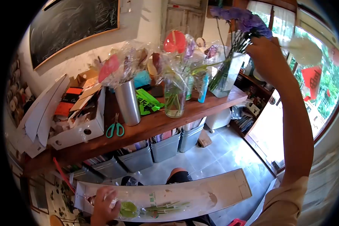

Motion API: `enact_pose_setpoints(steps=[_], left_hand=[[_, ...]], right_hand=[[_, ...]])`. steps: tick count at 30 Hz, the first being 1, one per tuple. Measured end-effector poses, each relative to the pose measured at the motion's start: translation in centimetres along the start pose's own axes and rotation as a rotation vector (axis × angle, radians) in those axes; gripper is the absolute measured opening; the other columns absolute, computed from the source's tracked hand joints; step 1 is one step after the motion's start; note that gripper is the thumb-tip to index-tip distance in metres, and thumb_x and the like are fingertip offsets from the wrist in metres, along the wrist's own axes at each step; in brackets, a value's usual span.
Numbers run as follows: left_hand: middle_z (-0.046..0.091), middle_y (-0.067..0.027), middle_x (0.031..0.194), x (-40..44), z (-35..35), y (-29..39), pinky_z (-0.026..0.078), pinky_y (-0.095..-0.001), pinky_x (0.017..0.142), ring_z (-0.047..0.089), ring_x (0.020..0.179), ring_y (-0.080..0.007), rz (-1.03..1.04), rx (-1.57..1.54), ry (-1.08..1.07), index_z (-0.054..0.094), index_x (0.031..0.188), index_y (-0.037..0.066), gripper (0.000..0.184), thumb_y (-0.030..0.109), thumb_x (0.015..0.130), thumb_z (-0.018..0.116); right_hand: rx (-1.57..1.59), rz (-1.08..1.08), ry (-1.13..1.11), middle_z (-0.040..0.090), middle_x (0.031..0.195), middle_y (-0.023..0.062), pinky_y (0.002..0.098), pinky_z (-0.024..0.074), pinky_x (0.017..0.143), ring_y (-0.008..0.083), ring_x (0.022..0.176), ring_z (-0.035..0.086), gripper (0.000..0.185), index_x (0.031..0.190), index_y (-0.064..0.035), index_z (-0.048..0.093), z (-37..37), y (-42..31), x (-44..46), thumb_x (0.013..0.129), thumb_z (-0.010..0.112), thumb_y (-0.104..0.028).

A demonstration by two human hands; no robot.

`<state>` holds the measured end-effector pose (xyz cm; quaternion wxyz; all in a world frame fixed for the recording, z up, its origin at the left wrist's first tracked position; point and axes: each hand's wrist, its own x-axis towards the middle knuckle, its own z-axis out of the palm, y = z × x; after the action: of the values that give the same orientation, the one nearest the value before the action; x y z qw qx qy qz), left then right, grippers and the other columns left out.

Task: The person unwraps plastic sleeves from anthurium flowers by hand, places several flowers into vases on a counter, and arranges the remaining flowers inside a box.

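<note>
My right hand (266, 58) is raised at the upper right, its fingers closed around the stems just below a bunch of purple flowers (245, 20). These stems reach into a square glass vase (223, 88) on the wooden shelf. Low in the view, my left hand (104, 205) lies in the left part of a long white cardboard box (222, 188), fingers curled on clear plastic wrapping. Beside it in the box, a green flower (129, 209) with green stems (167, 207) lies in printed clear film. What sits under the left fingers is partly hidden.
On the wooden shelf (150, 126) stand a metal vase (128, 103) and a glass vase (175, 100), both with wrapped flowers. Green-handled scissors (115, 128), a light-blue tube (203, 88) and an open white box (77, 133) are there too. Grey bins (165, 150) stand underneath.
</note>
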<state>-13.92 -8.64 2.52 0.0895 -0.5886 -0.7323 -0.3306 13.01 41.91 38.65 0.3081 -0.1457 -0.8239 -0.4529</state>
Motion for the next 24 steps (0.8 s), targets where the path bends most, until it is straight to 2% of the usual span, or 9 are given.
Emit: enact_pose_setpoints(steps=[3, 6, 7, 9, 12, 14, 16, 17, 24], left_hand=[[0.061, -0.0217, 0.121, -1.7, 1.5, 1.6, 0.052, -0.0483, 0.092, 0.062, 0.108, -0.0404, -0.131, -0.005, 0.044, 0.066, 0.115, 0.002, 0.046, 0.002, 0.07, 0.077], [0.066, -0.0215, 0.12, -1.3, 0.8, 3.0, 0.051, -0.0526, 0.1, 0.062, 0.117, -0.0427, -0.055, 0.042, 0.039, 0.07, 0.113, 0.0, 0.025, 0.008, 0.09, 0.072], [0.064, -0.0265, 0.131, -1.8, 0.7, 2.2, 0.052, -0.0527, 0.101, 0.061, 0.121, -0.0467, -0.039, 0.052, -0.011, 0.068, 0.125, -0.002, 0.037, 0.008, 0.09, 0.074], [0.064, -0.0255, 0.13, -2.4, 0.7, 2.0, 0.052, -0.0524, 0.1, 0.062, 0.119, -0.0461, -0.048, 0.059, 0.022, 0.069, 0.123, -0.001, 0.036, 0.009, 0.089, 0.076], [0.064, -0.0246, 0.129, -2.6, 0.5, 2.2, 0.052, -0.052, 0.099, 0.062, 0.118, -0.0455, -0.066, 0.066, 0.032, 0.069, 0.122, -0.001, 0.036, 0.01, 0.088, 0.077], [0.064, -0.0242, 0.129, -2.8, 0.6, 2.2, 0.052, -0.0518, 0.098, 0.062, 0.118, -0.0452, -0.067, 0.071, 0.026, 0.069, 0.122, 0.0, 0.037, 0.01, 0.088, 0.077], [0.065, -0.0237, 0.129, -2.8, 0.9, 2.3, 0.053, -0.0516, 0.097, 0.063, 0.117, -0.0448, -0.054, 0.081, 0.022, 0.069, 0.122, 0.0, 0.036, 0.01, 0.088, 0.078], [0.065, -0.0233, 0.127, -2.5, 0.8, 2.5, 0.052, -0.0522, 0.097, 0.063, 0.116, -0.0443, -0.046, 0.081, 0.022, 0.07, 0.121, 0.0, 0.037, 0.011, 0.086, 0.078], [0.066, -0.0239, 0.123, -2.9, 1.3, 2.8, 0.049, -0.055, 0.099, 0.062, 0.115, -0.0467, -0.071, 0.043, 0.045, 0.07, 0.119, 0.0, 0.037, 0.012, 0.085, 0.075]], right_hand=[[-0.036, -0.019, -0.079, 0.069, 0.098, 0.0078, 0.0459, 0.0414, 0.1, 0.0273, 0.105, 0.066, 0.019, 0.096, -0.0136, 0.075, 1.8, -0.9, 2.9, 0.086, 0.063, -0.004], [-0.081, -0.051, -0.115, 0.071, 0.095, 0.005, 0.0461, 0.0421, 0.104, 0.0244, 0.104, 0.069, 0.015, 0.094, -0.0158, 0.076, 2.7, -2.2, 5.2, 0.088, 0.066, -0.007], [-0.1, -0.069, -0.133, 0.072, 0.094, 0.0047, 0.0463, 0.0424, 0.104, 0.0245, 0.103, 0.07, 0.014, 0.094, -0.0159, 0.076, 3.1, -2.6, 5.9, 0.088, 0.066, -0.008], [-0.1, -0.114, -0.135, 0.074, 0.09, 0.0039, 0.0485, 0.0433, 0.105, 0.0253, 0.1, 0.072, 0.012, 0.09, -0.0163, 0.077, 4.2, -3.0, 6.8, 0.088, 0.067, -0.01], [-0.108, -0.123, -0.206, 0.069, 0.095, 0.0015, 0.0456, 0.0412, 0.102, 0.0225, 0.104, 0.067, 0.017, 0.098, -0.016, 0.076, 6.3, -4.3, 7.9, 0.085, 0.067, -0.009], [-0.108, -0.141, -0.213, 0.071, 0.097, 0.0016, 0.0465, 0.0402, 0.108, 0.0222, 0.105, 0.067, 0.013, 0.093, -0.0162, 0.077, 7.7, -5.3, 8.6, 0.086, 0.068, -0.012], [-0.115, -0.155, -0.201, 0.071, 0.098, 0.0019, 0.0468, 0.0392, 0.111, 0.0225, 0.106, 0.067, 0.011, 0.088, -0.0162, 0.078, 8.8, -6.3, 9.2, 0.086, 0.067, -0.013], [-0.067, -0.17, -0.119, 0.071, 0.101, 0.0024, 0.0467, 0.0391, 0.112, 0.022, 0.109, 0.066, 0.011, 0.081, -0.015, 0.077, 9.7, -6.7, 9.2, 0.085, 0.067, -0.012], [0.012, -0.309, 0.089, 0.07, 0.099, 0.0011, 0.0436, 0.0434, 0.109, 0.023, 0.11, 0.064, 0.011, 0.079, -0.0133, 0.079, 14.3, -9.8, 9.7, 0.079, 0.068, -0.012]])
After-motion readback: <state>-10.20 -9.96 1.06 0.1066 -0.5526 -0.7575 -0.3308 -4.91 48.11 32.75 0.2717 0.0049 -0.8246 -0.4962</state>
